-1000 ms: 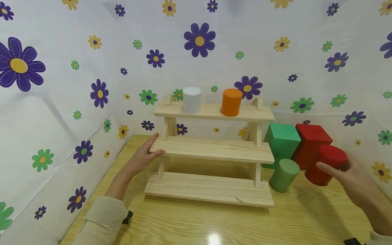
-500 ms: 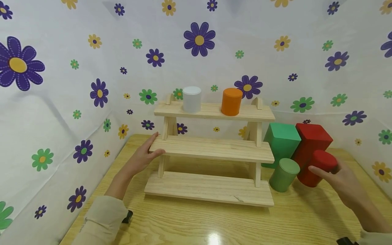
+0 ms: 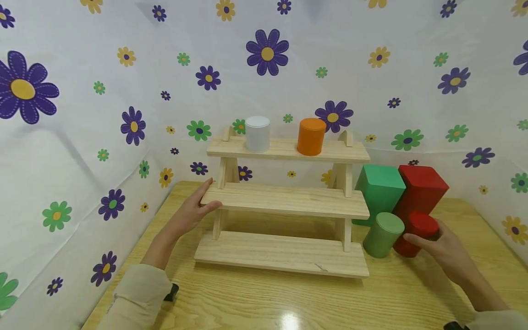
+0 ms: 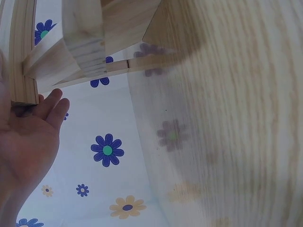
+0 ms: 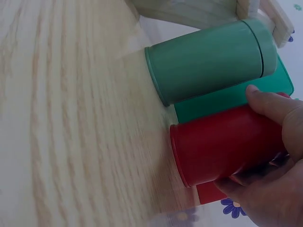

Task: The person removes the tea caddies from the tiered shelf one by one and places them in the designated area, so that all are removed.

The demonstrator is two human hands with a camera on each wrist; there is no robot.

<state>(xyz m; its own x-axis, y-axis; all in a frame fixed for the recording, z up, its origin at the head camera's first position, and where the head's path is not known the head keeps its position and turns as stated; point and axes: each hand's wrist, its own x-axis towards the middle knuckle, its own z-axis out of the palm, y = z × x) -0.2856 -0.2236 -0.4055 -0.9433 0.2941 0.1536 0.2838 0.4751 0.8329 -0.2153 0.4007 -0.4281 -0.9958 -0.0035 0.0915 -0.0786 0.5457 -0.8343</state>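
My right hand (image 3: 443,250) grips a red round canister (image 5: 222,142), thumb on one side and fingers on the other. The red canister stands close beside a green canister (image 3: 383,234) and in front of a tall red box (image 3: 420,190). At the left end of a three-tier wooden shelf (image 3: 284,199), my left hand (image 3: 191,213) holds the middle board, thumb at its front edge. In the left wrist view the fingers (image 4: 52,109) reach up around the board's end. A white canister (image 3: 257,134) and an orange canister (image 3: 311,136) stand on the top tier.
A tall green box (image 3: 379,192) stands behind the green canister, at the shelf's right end. The wooden table (image 3: 247,302) runs in front of the shelf. Flower-patterned white cloth (image 3: 288,91) closes off the back and both sides.
My right hand has carried the red canister left and down, bringing it beside the green canister. The left hand has stayed on the shelf.
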